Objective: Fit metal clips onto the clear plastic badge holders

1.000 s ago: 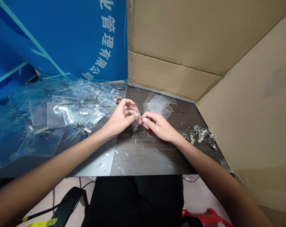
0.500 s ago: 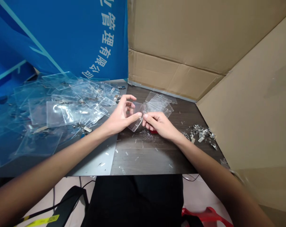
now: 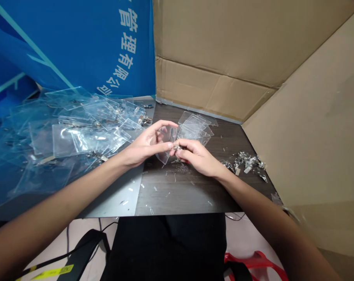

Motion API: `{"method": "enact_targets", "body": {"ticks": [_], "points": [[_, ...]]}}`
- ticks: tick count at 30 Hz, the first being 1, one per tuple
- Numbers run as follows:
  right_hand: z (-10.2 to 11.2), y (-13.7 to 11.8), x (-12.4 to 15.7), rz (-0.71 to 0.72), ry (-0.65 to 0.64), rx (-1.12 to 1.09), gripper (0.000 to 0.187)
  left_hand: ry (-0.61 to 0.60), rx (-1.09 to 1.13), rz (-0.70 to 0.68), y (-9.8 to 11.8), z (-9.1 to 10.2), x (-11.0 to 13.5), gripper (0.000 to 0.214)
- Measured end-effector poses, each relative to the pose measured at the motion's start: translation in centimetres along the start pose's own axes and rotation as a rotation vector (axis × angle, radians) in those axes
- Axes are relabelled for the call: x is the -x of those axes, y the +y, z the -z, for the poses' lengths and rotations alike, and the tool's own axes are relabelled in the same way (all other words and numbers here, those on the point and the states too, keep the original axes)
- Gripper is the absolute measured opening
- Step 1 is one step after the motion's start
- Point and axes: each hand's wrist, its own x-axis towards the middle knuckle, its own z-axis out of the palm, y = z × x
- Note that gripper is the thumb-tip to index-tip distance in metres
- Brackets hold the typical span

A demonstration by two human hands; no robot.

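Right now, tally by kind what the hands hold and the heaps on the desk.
Clear badge holder in left hand: 1
Metal clip in right hand: 1
Heaps of clear badge holders: 2
Heap of metal clips: 1
Total: 5

Glossy clear plastic badge holders (image 3: 83, 136), shiny metal clips (image 3: 248, 162), a smooth dark wood-grain tabletop (image 3: 188, 195), matt brown cardboard (image 3: 223, 47).

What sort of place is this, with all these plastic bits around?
Probably a makeshift hand-assembly bench: a dark table boxed in by cardboard sheets, with a spread of clear plastic holders and a pile of metal clips on it.
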Motion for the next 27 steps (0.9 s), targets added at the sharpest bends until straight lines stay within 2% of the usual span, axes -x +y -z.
{"method": "enact_targets", "body": {"ticks": [10, 12, 16, 21, 27], "points": [[-0.08, -0.26, 0.18, 0.058, 0.054, 0.341, 0.007, 0.142, -0.368, -0.134, -0.06, 0.04, -0.2, 0.056], [-0.08, -0.18, 0.2, 0.065, 0.062, 0.384, 0.011, 0.163, -0.412, -0.165, -0.22, -0.04, -0.19, 0.055], [-0.01, -0.05, 0.24, 0.093, 0.067, 0.424, 0.019, 0.202, -0.439, -0.189, -0.5, -0.32, -0.17, 0.054], [-0.02, -0.06, 0.24, 0.103, 0.068, 0.429, 0.019, 0.228, -0.453, -0.179, -0.62, -0.48, -0.17, 0.055], [-0.08, -0.18, 0.26, 0.091, 0.046, 0.411, 0.02, 0.209, -0.425, -0.16, -0.6, -0.13, -0.31, 0.057]]}}
